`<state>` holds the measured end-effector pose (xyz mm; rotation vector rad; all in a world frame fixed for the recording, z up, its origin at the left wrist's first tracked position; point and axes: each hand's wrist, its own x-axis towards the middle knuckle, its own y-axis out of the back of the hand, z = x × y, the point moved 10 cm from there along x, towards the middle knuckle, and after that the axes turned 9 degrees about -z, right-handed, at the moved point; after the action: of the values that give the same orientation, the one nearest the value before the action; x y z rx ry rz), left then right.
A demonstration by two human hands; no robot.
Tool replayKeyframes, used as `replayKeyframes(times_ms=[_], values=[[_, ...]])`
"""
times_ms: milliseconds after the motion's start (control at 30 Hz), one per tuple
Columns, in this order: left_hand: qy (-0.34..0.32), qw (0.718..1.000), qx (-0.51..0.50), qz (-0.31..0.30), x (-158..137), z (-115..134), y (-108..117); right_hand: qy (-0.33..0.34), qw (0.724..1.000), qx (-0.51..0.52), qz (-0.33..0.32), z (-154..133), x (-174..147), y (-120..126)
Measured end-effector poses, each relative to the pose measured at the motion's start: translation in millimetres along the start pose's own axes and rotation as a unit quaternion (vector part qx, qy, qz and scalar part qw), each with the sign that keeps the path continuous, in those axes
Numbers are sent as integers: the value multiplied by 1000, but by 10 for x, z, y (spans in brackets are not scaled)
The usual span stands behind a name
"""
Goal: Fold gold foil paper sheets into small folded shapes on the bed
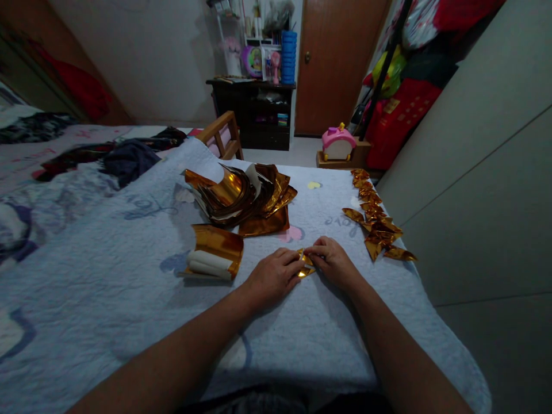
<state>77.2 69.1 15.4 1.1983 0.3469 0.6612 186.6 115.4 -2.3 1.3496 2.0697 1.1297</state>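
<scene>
A small piece of folded gold foil paper [305, 270] lies on the bedspread between my hands, partly hidden by fingers. My left hand [276, 275] presses on its left side with the fingers together. From the right, my right hand [331, 260] grips the paper's upper right edge with its fingertips. Just ahead sits a fanned, curling stack of gold foil sheets [233, 190]. Left of my left hand lies a curled gold sheet [219, 244] with a pale paper roll [209, 264] on it. Folded gold pieces [382, 233] are lined up at the right edge.
A pale blue quilted bedspread [129, 310] covers the surface. Rumpled clothes [131, 160] lie on the left. Beyond stand a dark cabinet [267, 121], a wooden door [340, 63] and a pink toy [338, 142]. A pale cabinet panel [483, 172] rises on the right.
</scene>
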Motion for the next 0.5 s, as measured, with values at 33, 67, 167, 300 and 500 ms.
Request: replayKeyframes(times_ms=[33,67,167,300,500], values=[[-1,1000,-1,1,0,1,1,2,1000,1,1,2,1,2],[-2,1000,-3,3,0,4,4,3,1000,2,0,4,2,4],[-7,1000,-12,12,1,14,22,7,1000,8,-5,-3,0,19],[-8,1000,-16,15,4,19,35,22,999,22,-14,-38,-12,55],[-5,1000,-20,13,0,8,37,19,998,47,-41,-11,-14,44]])
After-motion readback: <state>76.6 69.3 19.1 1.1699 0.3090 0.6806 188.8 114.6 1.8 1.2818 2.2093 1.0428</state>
